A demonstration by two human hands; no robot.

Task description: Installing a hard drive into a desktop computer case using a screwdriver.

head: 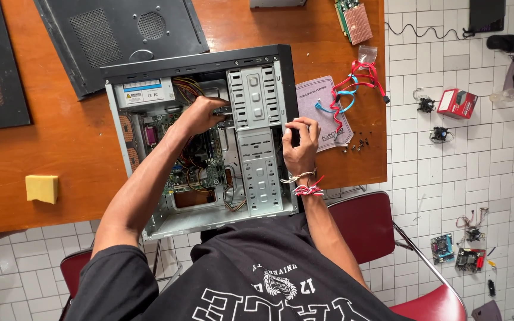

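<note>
The fingers of the left hand [200, 114] are curled closed around a dark part inside the open computer case [203, 139], beside the grey drive cage [254, 98]; what the part is cannot be told. The fingers of the right hand [300, 142] are pinched together at the case's right edge — whether something small is held there cannot be seen. The case lies on its side on the wooden table [66, 142]. It is judged heavy and stiff, with sharp sheet-metal edges, so it is best gripped by the outer frame — the motherboard [200, 163] and wires look fragile. Red and blue cables [352, 89], small screws [355, 144] and a yellow sponge [41, 188] lie around. Below is a white tiled floor [447, 172] with a red chair [367, 229].
</note>
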